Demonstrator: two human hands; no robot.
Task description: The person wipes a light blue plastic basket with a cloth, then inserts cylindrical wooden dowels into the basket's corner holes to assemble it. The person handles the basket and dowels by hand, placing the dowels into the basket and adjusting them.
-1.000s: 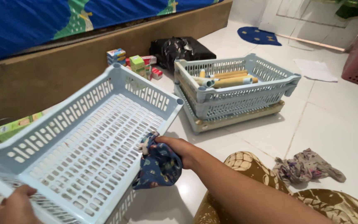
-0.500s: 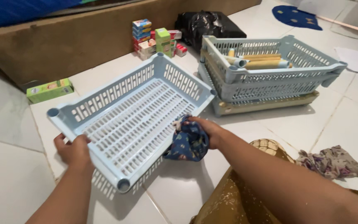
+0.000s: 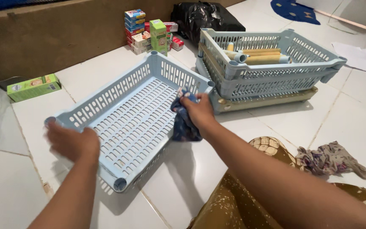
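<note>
A pale blue slotted plastic basket lies in front of me on the white tiled floor, its near end raised. My left hand grips its near left rim. My right hand is shut on a dark blue patterned cloth and presses it against the basket's right rim near the far corner. The hand covers part of the cloth.
A stack of similar baskets stands at the right, with tan tubes in the top one. Small boxes and a black bag sit by a brown bed base. A green box lies at left, a crumpled cloth at right.
My right hand has slid the blue cloth along the basket's right rim towards the far corner. My left hand has shifted on the near rim, and the view has tilted down.
</note>
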